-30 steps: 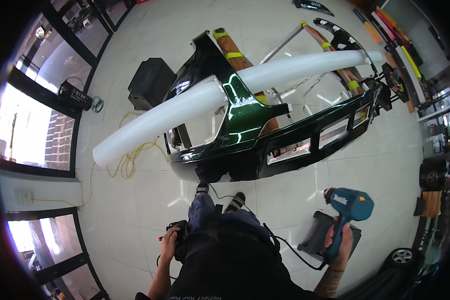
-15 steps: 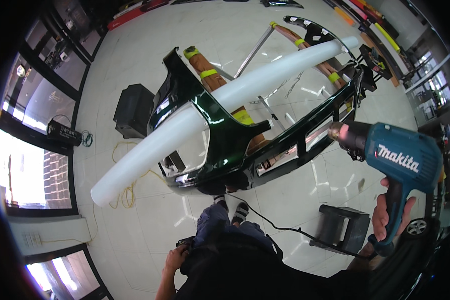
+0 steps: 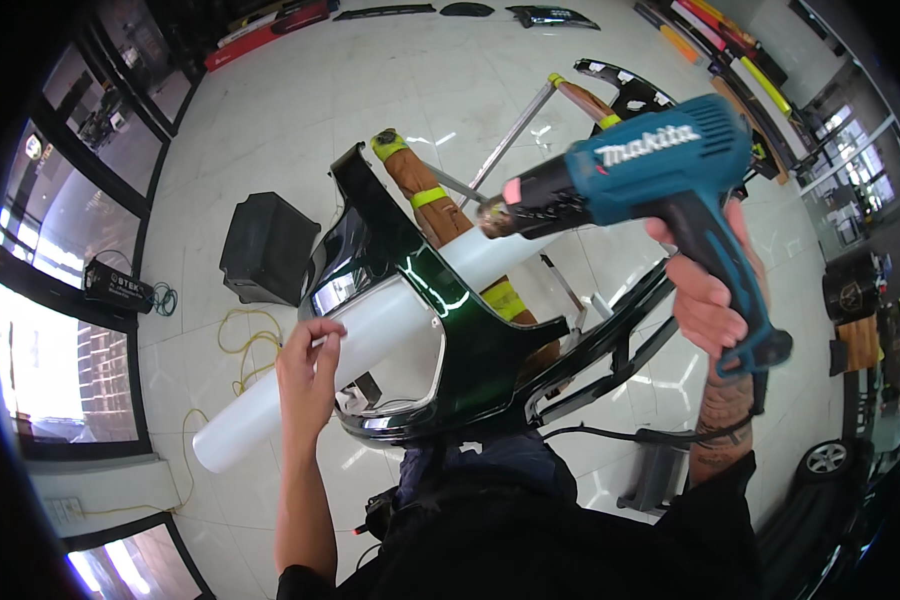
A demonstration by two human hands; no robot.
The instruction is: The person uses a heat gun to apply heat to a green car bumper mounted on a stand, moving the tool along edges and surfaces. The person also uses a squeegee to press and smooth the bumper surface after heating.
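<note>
The hands are well apart: the right hand is wrapped around the grip of a teal heat gun held up over the right part of the scene, its nozzle pointing left, while the left hand, fingers bent, is over the pale roll beside the left edge of a glossy dark green bumper; I cannot tell whether those fingertips touch or pinch anything. The bumper sits on a stand with padded arms, just in front of the person, and the roll runs behind its green panel and shows in the cut-out at left. If the gun is hot, the chief risk seems to be its nozzle swinging too near the bumper's gloss or the roll, which could mark or soften them; the bare left hand could be burned if the nozzle's line crossed it. The power cord trails from the grip toward the bumper's lower edge and could snag there, tugging the gun aside. The roll's long free end, jutting out at left, could be bumped. A black box and loose yellow cable lie on the floor beyond the left hand, hampering footing on that side.
</note>
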